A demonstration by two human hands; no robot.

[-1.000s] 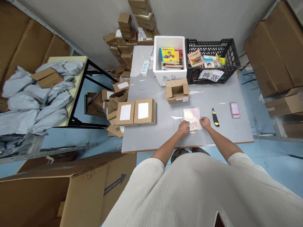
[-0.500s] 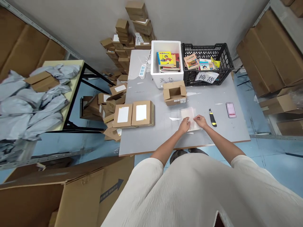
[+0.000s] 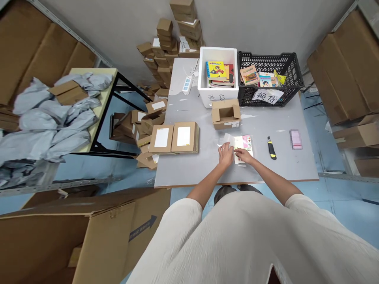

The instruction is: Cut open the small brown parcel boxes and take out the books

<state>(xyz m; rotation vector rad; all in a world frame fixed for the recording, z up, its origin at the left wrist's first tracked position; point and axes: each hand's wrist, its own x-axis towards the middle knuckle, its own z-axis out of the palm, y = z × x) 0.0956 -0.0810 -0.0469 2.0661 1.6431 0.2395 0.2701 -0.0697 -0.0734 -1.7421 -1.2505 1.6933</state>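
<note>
A book with a pink and white cover point(image 3: 243, 142) lies on the grey table near its front edge, with clear plastic wrap around it. My left hand point(image 3: 226, 154) is closed on the wrap at the book's left side. Fingers pinched, my right hand point(image 3: 243, 155) rests over the lower part of the cover; what lies between its fingertips is too small to make out. A black and yellow box cutter point(image 3: 271, 148) lies to the right of the book.
Behind stand an open small carton point(image 3: 226, 114), a white bin point(image 3: 218, 94) and a black crate point(image 3: 291, 86) with books. Flat cartons point(image 3: 161, 137) lie at the left, a pink pixelated item point(image 3: 296, 139) at the right. Grey bags point(image 3: 43, 118) cover a side table.
The book's pale side has given way to its pink printed cover. My left hand has moved to the book's left edge. The whole view has shifted slightly.
</note>
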